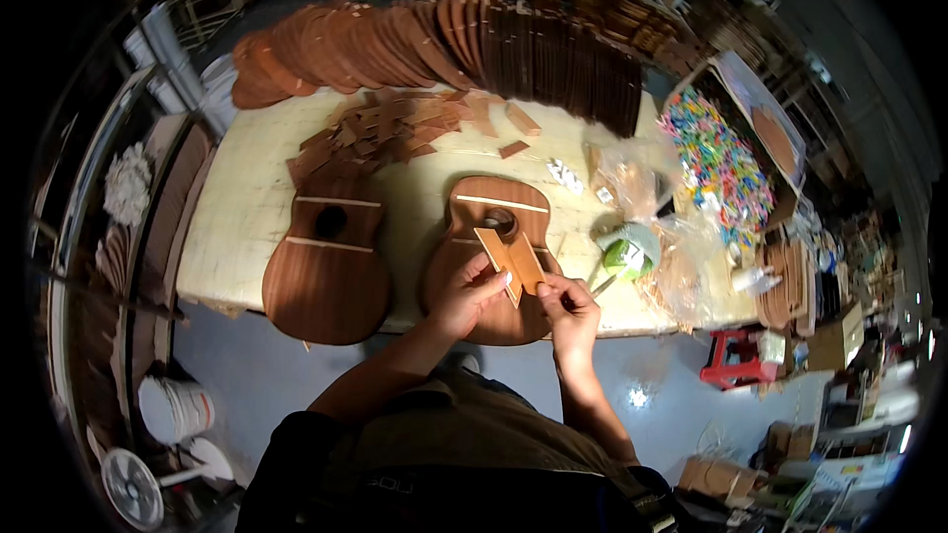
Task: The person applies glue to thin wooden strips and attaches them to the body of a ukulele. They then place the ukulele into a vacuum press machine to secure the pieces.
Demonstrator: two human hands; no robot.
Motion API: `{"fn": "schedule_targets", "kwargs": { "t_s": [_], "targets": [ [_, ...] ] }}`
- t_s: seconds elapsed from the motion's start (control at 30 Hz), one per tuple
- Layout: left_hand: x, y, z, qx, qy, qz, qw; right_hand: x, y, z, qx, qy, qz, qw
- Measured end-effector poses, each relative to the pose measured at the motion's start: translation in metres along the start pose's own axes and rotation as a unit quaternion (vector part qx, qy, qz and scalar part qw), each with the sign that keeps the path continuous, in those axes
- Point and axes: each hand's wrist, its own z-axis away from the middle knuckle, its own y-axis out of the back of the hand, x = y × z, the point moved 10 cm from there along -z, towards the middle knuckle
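Fingers (491, 289) around two thin wooden pieces (528, 263)

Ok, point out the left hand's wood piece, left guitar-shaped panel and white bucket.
Wood piece (498, 255): head view, flat face.
Left guitar-shaped panel (326, 284): head view, lower part.
White bucket (176, 410): head view, outer side.

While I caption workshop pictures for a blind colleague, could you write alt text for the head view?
A person's left hand and right hand hold thin wooden pieces above a guitar-shaped wooden panel. A second such panel lies to its left on a pale table, with a heap of small wood slips further back.
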Motion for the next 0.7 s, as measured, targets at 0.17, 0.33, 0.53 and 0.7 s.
{"fn": "schedule_targets", "kwargs": {
  "t_s": [0.17,0.33,0.53,0.7],
  "targets": [
    [0.029,0.039,0.065,0.111,-0.026,0.068,0.991,0.011,-0.040,-0.003,-0.174,-0.153,-0.317,0.920],
    [0.063,0.088,0.207,0.236,-0.126,0.043,0.963,0.049,-0.140,0.080,-0.463,-0.209,-0.096,0.856],
    [0.028,0.162,0.414,0.493,-0.093,0.052,0.863,0.195,-0.223,0.243,-0.588,-0.356,0.009,0.726],
    [0.008,0.183,0.512,0.571,-0.100,0.073,0.812,0.270,-0.296,0.322,-0.522,-0.505,0.017,0.687]
  ]
}}
